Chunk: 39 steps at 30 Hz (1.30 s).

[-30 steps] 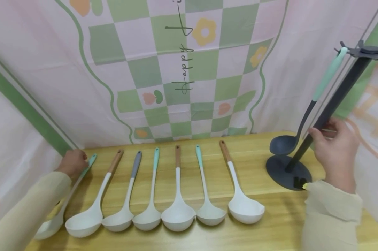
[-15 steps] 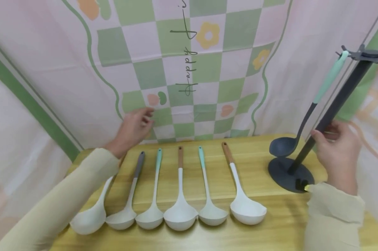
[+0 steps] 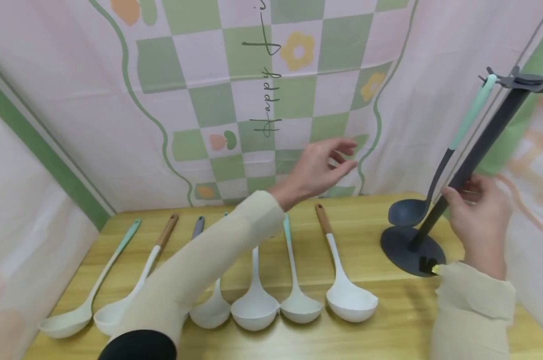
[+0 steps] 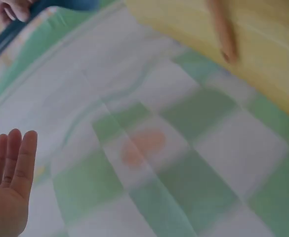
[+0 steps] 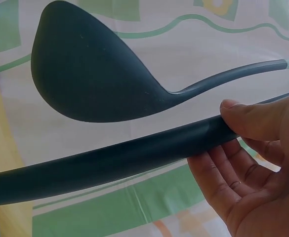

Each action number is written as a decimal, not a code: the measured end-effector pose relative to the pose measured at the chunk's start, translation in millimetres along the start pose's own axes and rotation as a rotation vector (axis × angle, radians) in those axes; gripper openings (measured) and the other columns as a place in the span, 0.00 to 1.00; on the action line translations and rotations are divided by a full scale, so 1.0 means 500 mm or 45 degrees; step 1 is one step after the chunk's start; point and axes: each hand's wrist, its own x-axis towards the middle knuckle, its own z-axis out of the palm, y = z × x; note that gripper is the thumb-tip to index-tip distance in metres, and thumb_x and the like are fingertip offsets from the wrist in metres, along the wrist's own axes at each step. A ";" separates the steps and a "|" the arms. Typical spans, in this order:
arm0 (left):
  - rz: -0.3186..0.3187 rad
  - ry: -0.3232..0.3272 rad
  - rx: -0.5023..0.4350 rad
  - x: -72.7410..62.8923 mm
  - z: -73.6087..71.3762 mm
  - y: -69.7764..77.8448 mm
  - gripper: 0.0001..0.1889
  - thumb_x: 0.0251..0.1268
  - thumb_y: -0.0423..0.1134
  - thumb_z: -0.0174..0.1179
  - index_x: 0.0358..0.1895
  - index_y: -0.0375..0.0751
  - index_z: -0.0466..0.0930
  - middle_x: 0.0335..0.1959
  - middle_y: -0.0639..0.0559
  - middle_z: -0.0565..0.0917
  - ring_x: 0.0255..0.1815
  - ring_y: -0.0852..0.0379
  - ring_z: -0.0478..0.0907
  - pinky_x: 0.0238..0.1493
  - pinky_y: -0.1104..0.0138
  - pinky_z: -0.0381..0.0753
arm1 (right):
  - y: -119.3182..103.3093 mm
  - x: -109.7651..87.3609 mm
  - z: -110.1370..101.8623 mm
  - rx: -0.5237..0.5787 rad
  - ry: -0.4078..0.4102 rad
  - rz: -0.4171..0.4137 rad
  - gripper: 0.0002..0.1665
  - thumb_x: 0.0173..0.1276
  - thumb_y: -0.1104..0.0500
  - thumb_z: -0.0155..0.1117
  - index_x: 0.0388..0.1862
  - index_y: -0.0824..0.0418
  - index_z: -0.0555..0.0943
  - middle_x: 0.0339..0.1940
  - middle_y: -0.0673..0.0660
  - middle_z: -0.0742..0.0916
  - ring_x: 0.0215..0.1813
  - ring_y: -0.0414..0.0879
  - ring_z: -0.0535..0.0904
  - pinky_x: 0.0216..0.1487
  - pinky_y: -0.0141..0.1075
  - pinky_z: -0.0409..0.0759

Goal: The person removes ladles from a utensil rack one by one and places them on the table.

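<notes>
Head view: your right hand point(image 3: 478, 220) grips the dark grey utensil stand's pole point(image 3: 474, 160) at frame right, beside the hanging dark ladle point(image 3: 408, 211); your left hand point(image 3: 318, 167) hovers open, mid-frame, above the white ladles point(image 3: 255, 307) on the wooden tabletop point(image 3: 388, 330).

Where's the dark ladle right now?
In the head view the dark ladle hangs on the rack at the table's right end, its bowl just above the rack's round base, beside the right hand gripping the pole.
</notes>
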 end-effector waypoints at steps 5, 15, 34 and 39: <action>-0.072 -0.007 -0.093 0.060 0.068 0.043 0.21 0.77 0.43 0.64 0.69 0.46 0.79 0.61 0.54 0.88 0.49 0.69 0.85 0.48 0.85 0.80 | -0.004 -0.001 0.005 -0.040 0.006 0.023 0.30 0.77 0.51 0.63 0.73 0.59 0.74 0.39 0.26 0.73 0.43 0.19 0.69 0.55 0.14 0.75; -0.228 0.010 -0.301 0.157 0.148 0.126 0.29 0.76 0.46 0.65 0.77 0.61 0.70 0.69 0.68 0.81 0.59 0.78 0.80 0.53 0.89 0.75 | -0.001 -0.003 0.007 -0.018 0.007 0.014 0.31 0.76 0.52 0.65 0.74 0.59 0.75 0.38 0.26 0.74 0.43 0.20 0.71 0.50 0.13 0.75; -0.327 0.077 -0.308 0.226 0.179 0.204 0.27 0.76 0.47 0.65 0.75 0.64 0.74 0.59 0.72 0.86 0.47 0.84 0.79 0.44 0.92 0.72 | -0.004 -0.007 0.008 0.029 0.083 0.015 0.19 0.74 0.51 0.66 0.62 0.44 0.79 0.38 0.28 0.75 0.43 0.20 0.72 0.51 0.16 0.74; -0.312 0.079 -0.306 0.224 0.172 0.200 0.26 0.75 0.47 0.66 0.74 0.64 0.75 0.58 0.71 0.87 0.47 0.83 0.80 0.43 0.92 0.73 | -0.007 -0.008 0.007 -0.014 0.062 0.035 0.26 0.75 0.49 0.65 0.70 0.48 0.78 0.39 0.28 0.75 0.44 0.20 0.71 0.56 0.19 0.76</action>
